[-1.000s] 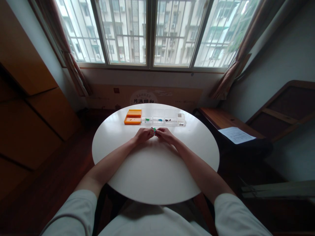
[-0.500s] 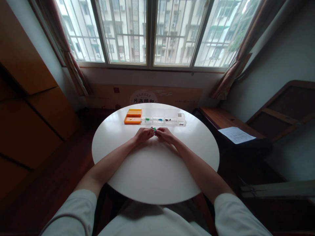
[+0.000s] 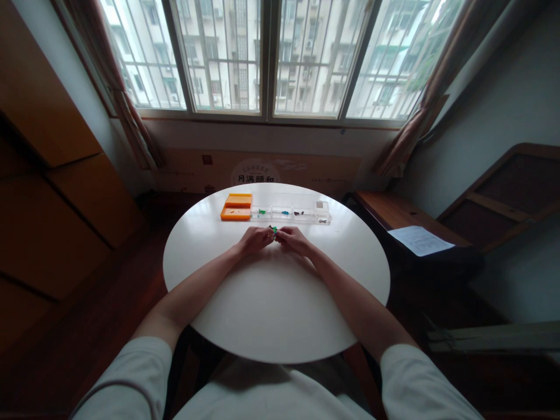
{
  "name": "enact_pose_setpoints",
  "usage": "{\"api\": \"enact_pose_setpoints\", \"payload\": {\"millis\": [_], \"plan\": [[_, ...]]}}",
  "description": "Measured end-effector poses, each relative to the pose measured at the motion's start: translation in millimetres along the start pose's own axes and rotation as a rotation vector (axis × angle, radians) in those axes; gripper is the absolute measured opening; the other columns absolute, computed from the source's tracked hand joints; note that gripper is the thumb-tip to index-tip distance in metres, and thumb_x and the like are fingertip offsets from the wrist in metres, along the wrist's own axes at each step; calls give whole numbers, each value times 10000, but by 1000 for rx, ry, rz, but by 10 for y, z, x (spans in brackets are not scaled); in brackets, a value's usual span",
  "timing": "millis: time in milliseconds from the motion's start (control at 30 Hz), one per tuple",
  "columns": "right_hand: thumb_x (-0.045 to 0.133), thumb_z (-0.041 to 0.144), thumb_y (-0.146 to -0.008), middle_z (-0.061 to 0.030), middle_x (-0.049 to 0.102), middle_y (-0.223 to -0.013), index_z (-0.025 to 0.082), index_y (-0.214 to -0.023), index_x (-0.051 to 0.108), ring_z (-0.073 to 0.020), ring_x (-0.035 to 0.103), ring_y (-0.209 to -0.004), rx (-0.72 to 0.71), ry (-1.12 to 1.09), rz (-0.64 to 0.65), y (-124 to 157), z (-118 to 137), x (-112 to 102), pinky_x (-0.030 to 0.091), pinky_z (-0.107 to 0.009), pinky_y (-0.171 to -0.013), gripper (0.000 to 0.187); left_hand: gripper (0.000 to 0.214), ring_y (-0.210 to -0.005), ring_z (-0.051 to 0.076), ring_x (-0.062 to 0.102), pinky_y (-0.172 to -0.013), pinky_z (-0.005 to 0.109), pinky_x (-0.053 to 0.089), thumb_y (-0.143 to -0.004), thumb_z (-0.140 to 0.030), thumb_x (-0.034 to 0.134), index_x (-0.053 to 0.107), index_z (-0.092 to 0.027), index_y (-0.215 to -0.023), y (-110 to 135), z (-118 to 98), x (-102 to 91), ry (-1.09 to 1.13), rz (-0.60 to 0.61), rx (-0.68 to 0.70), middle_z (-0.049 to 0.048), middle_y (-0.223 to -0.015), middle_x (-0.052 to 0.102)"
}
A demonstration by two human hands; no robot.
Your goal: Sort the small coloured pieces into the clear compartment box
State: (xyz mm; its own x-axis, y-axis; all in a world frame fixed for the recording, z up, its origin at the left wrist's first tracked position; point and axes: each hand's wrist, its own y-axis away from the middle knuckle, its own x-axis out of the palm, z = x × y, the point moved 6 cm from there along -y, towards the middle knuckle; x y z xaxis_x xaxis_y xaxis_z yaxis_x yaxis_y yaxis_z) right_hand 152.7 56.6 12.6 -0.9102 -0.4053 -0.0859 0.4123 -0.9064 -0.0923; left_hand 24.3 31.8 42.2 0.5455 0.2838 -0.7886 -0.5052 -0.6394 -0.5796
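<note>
My left hand and my right hand meet over the white round table, fingers closed in a pinch. Between their fingertips is a small green piece with dark bits, too small to name its kind; both hands grip it. Just beyond the hands lies an open orange box, with tiny bits inside. Beside it on the right runs a row of clear plastic boxes. They hold a green piece, a blue piece, dark pieces and small greyish parts.
The white round table reaches from my body toward the window wall. At right, a printed paper sheet lies on a low wooden bench. A long cardboard box stands behind the table, and wooden cabinets are at left.
</note>
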Motion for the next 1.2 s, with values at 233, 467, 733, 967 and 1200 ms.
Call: {"api": "enact_pose_setpoints", "payload": {"millis": [233, 467, 733, 967, 1200], "plan": [[636, 496, -664, -26, 604, -631, 125, -721, 616, -98, 501, -565, -13, 25, 9, -5, 6, 10, 386, -225, -535, 376, 223, -479, 68, 453, -508, 186, 288, -833, -295, 460, 623, -176, -738, -1, -5, -2, 3, 18, -12, -16, -564, 574], [636, 503, -656, -21, 604, -632, 127, -715, 610, -97, 503, -558, 1, 30, 4, 3, 6, 16, 379, -223, -525, 382, 214, -485, 70, 458, -509, 187, 282, -829, -294, 467, 623, -174, -744, 1, -1, 5, -8, 18, -17, -15, -564, 576], [635, 489, -666, -22, 594, -630, 126, -722, 611, -94, 494, -553, 0, 17, 3, 16, 16, 17, 376, -215, -507, 368, 220, -487, 71, 462, -511, 190, 294, -832, -300, 464, 625, -175, -749, 5, 1, 6, 15, 19, -15, -18, -564, 569], [634, 498, -662, -20, 602, -621, 128, -722, 619, -96, 497, -553, -9, 25, 5, 6, 11, 16, 378, -221, -517, 375, 217, -481, 70, 459, -509, 192, 292, -827, -299, 469, 624, -175, -739, 5, 6, 4, 28, 7, -21, -22, -553, 562], [633, 485, -671, -19, 602, -619, 127, -722, 614, -91, 493, -540, -11, 33, 4, -7, -5, 9, 380, -215, -506, 363, 209, -489, 67, 464, -512, 189, 294, -826, -298, 474, 632, -180, -757, 6, 3, -1, 29, 12, -21, -24, -567, 571]]}}
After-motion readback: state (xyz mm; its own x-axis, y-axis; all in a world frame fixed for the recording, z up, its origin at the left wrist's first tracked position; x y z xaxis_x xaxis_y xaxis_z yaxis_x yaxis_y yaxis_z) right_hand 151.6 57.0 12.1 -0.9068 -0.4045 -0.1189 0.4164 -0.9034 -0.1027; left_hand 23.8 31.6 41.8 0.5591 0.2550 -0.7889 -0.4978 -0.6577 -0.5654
